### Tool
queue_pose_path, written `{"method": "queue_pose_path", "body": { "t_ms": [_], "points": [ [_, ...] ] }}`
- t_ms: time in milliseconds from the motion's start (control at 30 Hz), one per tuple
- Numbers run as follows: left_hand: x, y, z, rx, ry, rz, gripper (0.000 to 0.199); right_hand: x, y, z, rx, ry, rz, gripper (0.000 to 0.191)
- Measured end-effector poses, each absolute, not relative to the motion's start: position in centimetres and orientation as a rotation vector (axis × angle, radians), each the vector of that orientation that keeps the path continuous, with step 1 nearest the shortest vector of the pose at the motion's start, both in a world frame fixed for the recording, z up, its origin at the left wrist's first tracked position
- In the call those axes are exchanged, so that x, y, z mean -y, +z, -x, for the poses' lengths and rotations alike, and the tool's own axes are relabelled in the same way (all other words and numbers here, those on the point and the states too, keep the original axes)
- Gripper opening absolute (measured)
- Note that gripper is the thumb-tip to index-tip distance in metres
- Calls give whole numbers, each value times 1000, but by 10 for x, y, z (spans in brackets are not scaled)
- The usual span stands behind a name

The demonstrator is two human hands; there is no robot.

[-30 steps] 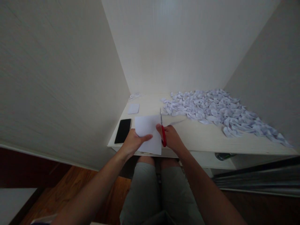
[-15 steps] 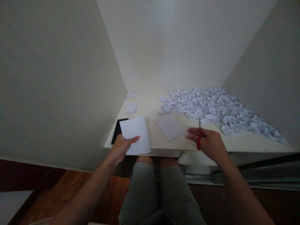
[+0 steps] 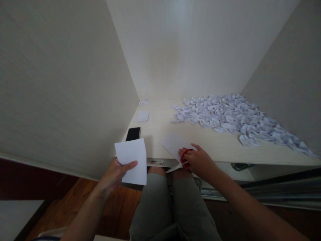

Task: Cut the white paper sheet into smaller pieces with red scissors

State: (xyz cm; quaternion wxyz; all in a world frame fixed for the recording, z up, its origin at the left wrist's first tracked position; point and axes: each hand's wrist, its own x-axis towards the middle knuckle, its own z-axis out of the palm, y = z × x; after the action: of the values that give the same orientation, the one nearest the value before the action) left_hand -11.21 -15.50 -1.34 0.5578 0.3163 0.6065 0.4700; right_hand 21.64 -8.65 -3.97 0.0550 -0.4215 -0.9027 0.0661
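My left hand (image 3: pixel 112 175) grips white paper (image 3: pixel 131 154) with the thumb on top, just past the desk's front edge. Whether it is one sheet or a thin stack I cannot tell. Hooked in the fingers of my right hand (image 3: pixel 199 160) is a pair of scissors (image 3: pixel 185 158) with red handles, its blades pointing left and down over the desk's edge. Beneath the fingertips of that hand lies another white sheet (image 3: pixel 173 144), flat on the desk and turned at an angle; its right part is hidden by the hand.
A heap of cut or folded white paper pieces (image 3: pixel 223 113) spreads over the right side of the desk (image 3: pixel 155 134). At left are a black phone (image 3: pixel 133 134), a small white paper square (image 3: pixel 142 116) and thin white strips (image 3: pixel 144 102). Walls enclose the back and both sides.
My left hand has drawn the paper toward me and left, uncovering more of the phone. My right hand has moved left onto the flat sheet, and the scissors' blades have swung from upward to down-left.
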Motion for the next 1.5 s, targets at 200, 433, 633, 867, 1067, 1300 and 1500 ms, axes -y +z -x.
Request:
{"method": "queue_pose_path", "body": {
  "t_ms": [200, 433, 633, 867, 1067, 1300, 1500],
  "points": [
    [160, -6, 120, -1480, 1092, -818, 48, 84, -27, -225, 2519, 363, 1202, 18],
    [151, 56, 96, -1255, 781, -1367, 29, 51, 66, -240, 2282, 1349, 1118, 31],
    [139, 57, 41, -1034, 742, -1477, 48, 44, 113, -209, 2466, 1350, 992, 18],
    [86, 25, 10, -1204, 1052, -1516, 32, 32, 104, -218, 1832, 1278, 1037, 24],
    [55, -16, -13, -1235, 1319, -1447, 36, 46, 14, -222, 1186, 1190, 1035, 52],
    [50, -51, -32, -1273, 1640, -1481, 85, 41, -29, -192, 1172, 1041, 1031, 46],
    [49, -41, -33, -1119, 1594, -1456, 101, 39, -27, -198, 1274, 1056, 971, 39]
  ]
}}
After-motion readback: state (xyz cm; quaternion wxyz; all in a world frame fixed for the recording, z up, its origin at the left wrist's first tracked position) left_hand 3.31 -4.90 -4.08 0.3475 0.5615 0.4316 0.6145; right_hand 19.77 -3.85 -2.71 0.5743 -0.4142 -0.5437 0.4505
